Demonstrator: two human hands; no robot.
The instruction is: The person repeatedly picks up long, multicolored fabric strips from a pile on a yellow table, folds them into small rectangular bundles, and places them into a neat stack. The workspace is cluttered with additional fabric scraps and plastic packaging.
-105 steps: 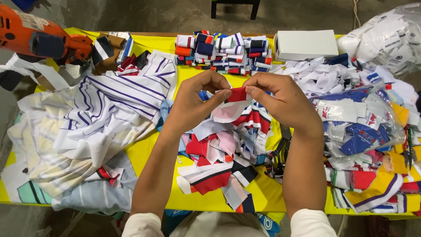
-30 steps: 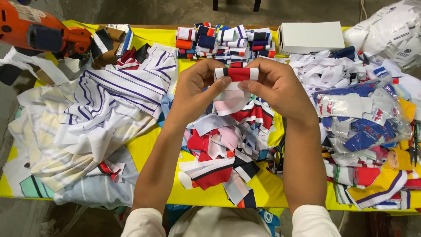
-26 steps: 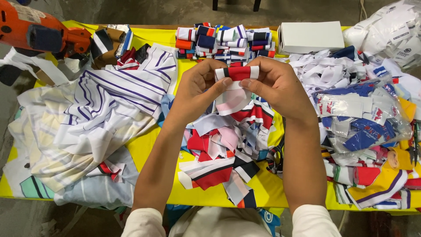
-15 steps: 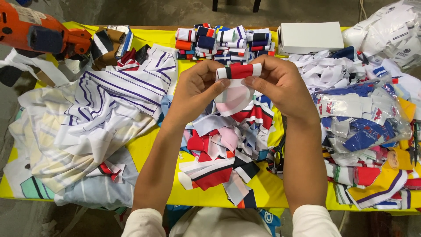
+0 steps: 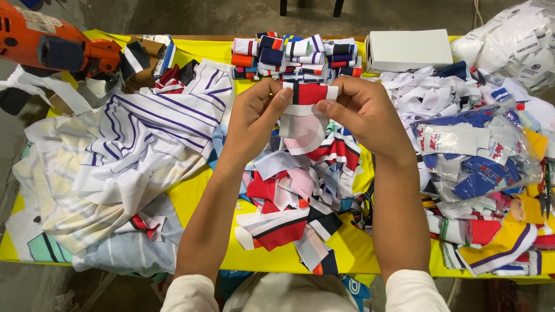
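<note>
Hands pinch a folded red, white and navy fabric strip (image 5: 306, 95) above the yellow tabletop (image 5: 191, 196): left hand (image 5: 254, 118) and right hand (image 5: 361, 112) at either end. Loosened fingertips could let the fold spring open into the scrap pile (image 5: 295, 190).

Two hands (image 5: 254, 112), one white box (image 5: 409, 50), perhaps thirty folded strips (image 5: 295, 55)

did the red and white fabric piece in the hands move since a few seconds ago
Yes. The red and white fabric piece rose toward the row of folded pieces at the table's far edge.
</note>
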